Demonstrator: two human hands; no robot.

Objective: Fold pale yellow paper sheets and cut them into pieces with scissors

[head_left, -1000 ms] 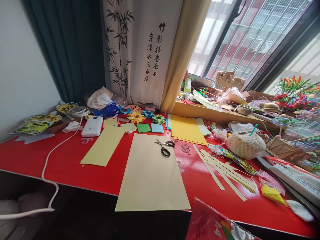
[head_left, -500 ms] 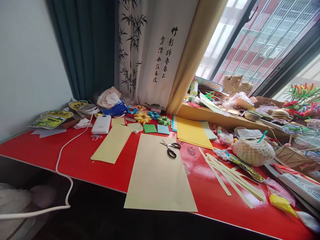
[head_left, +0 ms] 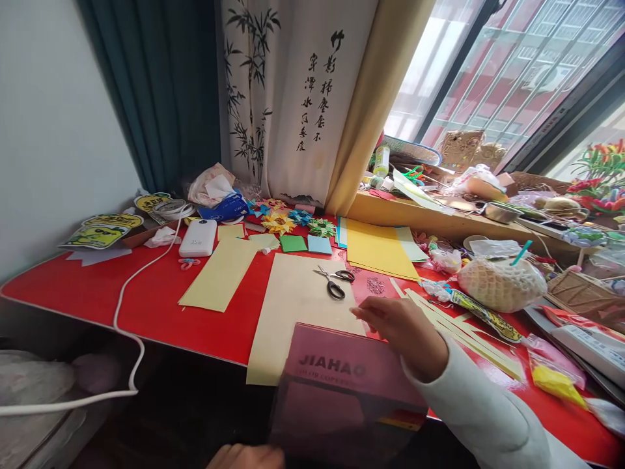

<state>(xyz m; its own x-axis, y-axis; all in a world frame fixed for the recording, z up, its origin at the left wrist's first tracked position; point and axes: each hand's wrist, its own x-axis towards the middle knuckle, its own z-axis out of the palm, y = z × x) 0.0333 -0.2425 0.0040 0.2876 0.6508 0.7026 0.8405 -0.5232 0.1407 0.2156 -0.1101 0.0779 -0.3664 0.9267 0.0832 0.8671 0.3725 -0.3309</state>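
A pack of color copy paper (head_left: 332, 404), pinkish-purple with "JIAHAO" printed on it, is tilted at the table's front edge. My right hand (head_left: 398, 329), in a light sleeve, is at its upper right edge with the fingers bent together. Low in the picture, my left hand (head_left: 247, 457) is curled at the pack's lower left corner; most of it is cut off. Behind the pack lies a large pale-yellow sheet (head_left: 280, 303), partly covered by it. Black-handled scissors (head_left: 336, 288) rest on that sheet, blades apart.
Pale paper strips (head_left: 452, 326) lie to the right, near a netted round object (head_left: 502, 283). Left are a narrower yellow sheet (head_left: 219, 277), a white power bank (head_left: 198, 238) and a white cable (head_left: 120, 299). Folded paper flowers (head_left: 278, 223) and yellow sheets (head_left: 378, 247) are farther back.
Both hands and the pack of color copy paper have come into view at the front. The pack now covers part of the large sheet. The view has shifted slightly.
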